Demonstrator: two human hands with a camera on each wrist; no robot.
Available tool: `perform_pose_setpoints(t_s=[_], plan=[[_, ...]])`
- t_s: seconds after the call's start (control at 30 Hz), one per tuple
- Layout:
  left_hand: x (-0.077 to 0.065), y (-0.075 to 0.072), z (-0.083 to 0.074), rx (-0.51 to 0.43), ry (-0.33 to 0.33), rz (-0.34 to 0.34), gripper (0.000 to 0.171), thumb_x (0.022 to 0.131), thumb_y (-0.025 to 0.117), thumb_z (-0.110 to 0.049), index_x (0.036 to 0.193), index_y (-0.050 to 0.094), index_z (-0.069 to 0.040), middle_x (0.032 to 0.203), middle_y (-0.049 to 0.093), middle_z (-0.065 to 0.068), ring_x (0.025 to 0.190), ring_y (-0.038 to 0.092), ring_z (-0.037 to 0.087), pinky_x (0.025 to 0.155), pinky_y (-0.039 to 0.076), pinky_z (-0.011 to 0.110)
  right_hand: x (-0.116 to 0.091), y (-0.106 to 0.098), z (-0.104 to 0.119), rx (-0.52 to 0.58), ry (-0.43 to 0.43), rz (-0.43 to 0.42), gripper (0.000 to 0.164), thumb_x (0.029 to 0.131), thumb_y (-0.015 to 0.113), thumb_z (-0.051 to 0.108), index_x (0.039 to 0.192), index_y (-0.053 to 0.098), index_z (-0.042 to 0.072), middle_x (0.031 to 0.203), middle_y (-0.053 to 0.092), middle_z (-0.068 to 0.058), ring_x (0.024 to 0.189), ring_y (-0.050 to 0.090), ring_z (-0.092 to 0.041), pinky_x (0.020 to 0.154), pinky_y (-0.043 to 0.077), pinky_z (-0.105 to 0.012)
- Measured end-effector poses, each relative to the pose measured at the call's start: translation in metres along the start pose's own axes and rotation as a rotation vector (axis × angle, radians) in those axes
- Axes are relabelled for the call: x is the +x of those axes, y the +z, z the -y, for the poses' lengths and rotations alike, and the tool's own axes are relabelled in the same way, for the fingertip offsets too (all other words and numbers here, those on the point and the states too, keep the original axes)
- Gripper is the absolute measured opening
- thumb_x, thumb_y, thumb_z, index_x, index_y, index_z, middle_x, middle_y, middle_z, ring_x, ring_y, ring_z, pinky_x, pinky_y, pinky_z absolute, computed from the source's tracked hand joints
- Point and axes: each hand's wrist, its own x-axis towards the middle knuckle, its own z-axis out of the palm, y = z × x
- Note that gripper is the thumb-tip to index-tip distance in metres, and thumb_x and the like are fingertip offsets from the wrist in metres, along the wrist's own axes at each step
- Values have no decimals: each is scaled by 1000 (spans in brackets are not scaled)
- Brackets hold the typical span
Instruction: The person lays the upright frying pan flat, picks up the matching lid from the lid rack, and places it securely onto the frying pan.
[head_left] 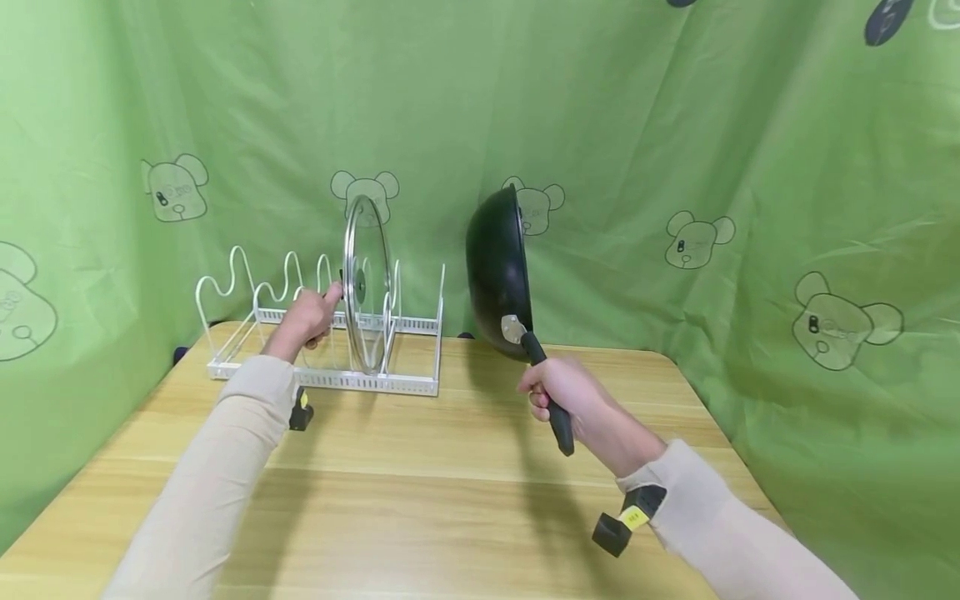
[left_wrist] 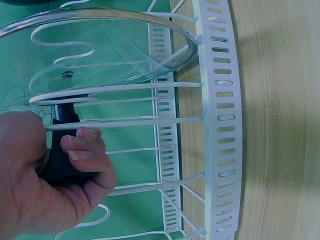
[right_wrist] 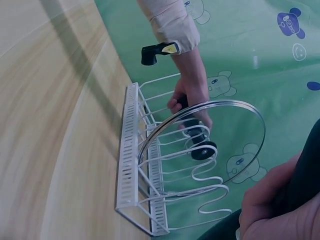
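Observation:
A round glass pot lid with a steel rim stands on edge between the wires of a white dish rack. My left hand grips the lid's black knob, fingers curled round it among the rack wires. To the right, my right hand holds a black wok by its handle. The wok is turned on its side, its rounded bottom facing the rack and its opening facing right. In the right wrist view only part of the right hand shows beside the dark wok.
The rack has several wavy wire dividers and stands at the back left of the wooden table. A green curtain with bear drawings hangs behind and at both sides. A small black camera is strapped to the right wrist.

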Motion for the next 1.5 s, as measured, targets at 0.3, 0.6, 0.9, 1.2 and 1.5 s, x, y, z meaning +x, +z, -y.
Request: perform_pose_setpoints(t_s=[0.3,0.6,0.9,1.2,1.5], plan=[[1,1,1,-7,-3,0,72,105,20,-60,66,52,-9,50,48,-1,42,45,14,49,45,29,0,-10,-13,-32,8,-4,40,84,56,-4,120,40,-9,54,39,8,45,38,-7,44,35,-18],[1,1,2,-14,-8,17,71,105,19,-59,66,52,-9,49,47,-2,42,45,14,49,45,30,1,-18,-26,-86,20,-28,14,82,59,-2,91,48,1,54,40,7,44,40,-8,46,37,-20],[2,1,2,-8,-1,9,72,105,19,-59,65,52,-9,49,47,-2,42,45,13,50,45,29,0,-21,-34,-114,15,-57,18,81,60,-2,74,47,8,54,41,6,44,41,-8,44,38,-19],[3,1,4,-16,0,8,71,105,20,-60,66,52,-9,49,47,-2,41,44,13,48,44,29,2,-24,-42,-111,26,-66,16,81,60,-3,76,48,7,54,42,6,45,41,-7,44,39,-19],[3,2,2,-12,11,-8,70,105,20,-57,65,52,-9,48,47,-2,41,44,12,47,44,28,4,-26,-48,-127,32,-78,17,80,62,-1,74,49,7,54,42,6,44,42,-8,44,39,-19]])
